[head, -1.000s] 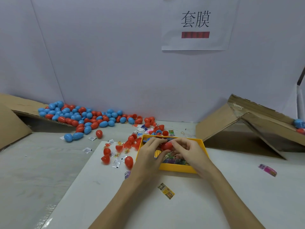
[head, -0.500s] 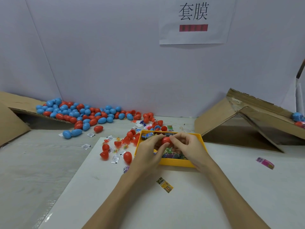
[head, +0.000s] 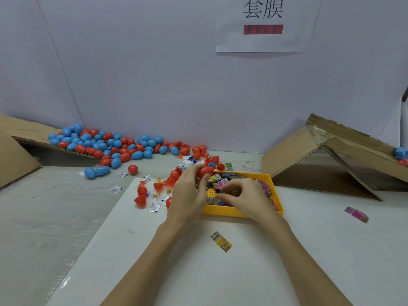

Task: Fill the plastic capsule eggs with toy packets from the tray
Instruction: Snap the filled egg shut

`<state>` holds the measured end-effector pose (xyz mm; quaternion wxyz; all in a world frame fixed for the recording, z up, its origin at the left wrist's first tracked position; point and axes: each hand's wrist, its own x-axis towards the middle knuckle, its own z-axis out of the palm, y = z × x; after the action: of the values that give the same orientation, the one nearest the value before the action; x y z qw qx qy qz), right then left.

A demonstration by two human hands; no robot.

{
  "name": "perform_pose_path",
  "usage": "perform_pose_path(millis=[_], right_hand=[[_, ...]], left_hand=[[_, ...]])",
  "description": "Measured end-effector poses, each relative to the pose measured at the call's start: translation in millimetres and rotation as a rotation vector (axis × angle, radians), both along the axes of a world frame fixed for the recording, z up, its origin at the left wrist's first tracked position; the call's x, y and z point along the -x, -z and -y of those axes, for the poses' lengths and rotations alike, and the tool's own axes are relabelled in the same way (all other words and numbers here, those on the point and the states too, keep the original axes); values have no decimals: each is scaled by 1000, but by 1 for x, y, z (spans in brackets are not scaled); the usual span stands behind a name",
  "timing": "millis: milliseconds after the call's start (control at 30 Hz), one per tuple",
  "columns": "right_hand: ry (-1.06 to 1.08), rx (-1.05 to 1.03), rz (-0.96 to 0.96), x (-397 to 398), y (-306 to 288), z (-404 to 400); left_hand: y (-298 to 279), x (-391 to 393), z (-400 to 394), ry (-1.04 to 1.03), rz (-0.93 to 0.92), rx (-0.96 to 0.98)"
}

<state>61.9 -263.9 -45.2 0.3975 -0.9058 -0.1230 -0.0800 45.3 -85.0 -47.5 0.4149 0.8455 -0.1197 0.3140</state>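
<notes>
Over the yellow tray, the left hand holds a red egg, its grip closed round the shell at the tray's far left corner. The right hand is down among the toy packets, fingers curled as if pinching one, though what sits between the fingertips is too hidden to tell.

Risks, as I judge them: the egg is smooth and round, held at the fingertips, so a loosened grip would let it drop and roll among the loose red eggs just left of the tray. The packets are slick and heaped together, so a pinch may lift two at once or none. The right wrist lies over the tray's near rim, and a careless pull could drag or tip the light tray.

Room is tight on the left, where open shells and small white sachets crowd the bench beside the left wrist. On the near side, only one yellow packet lies on the white sheet between the forearms. A pink packet lies well apart to the right. Cardboard flaps stand behind and right of the tray, and the heap of blue and red eggs lines the back wall.
</notes>
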Motion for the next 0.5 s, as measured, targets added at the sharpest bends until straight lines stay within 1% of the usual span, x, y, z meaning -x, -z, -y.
perform_pose_path(millis=[167,300,367,467,500], right_hand=[[60,101,-105,-8,-3,-3],[41,122,-124,-10,-1,-3],[58,67,-88,-8,0,-3],[118,-79,12,-3,1,-3],[115,-136,16,-2,0,-2]], left_hand=[[3,-2,2,1,-28,-54],[3,-2,1,8,-35,-62],[3,-2,1,5,-30,-55],[1,-1,1,-5,-28,-26],[-1,0,1,-1,-27,-13]])
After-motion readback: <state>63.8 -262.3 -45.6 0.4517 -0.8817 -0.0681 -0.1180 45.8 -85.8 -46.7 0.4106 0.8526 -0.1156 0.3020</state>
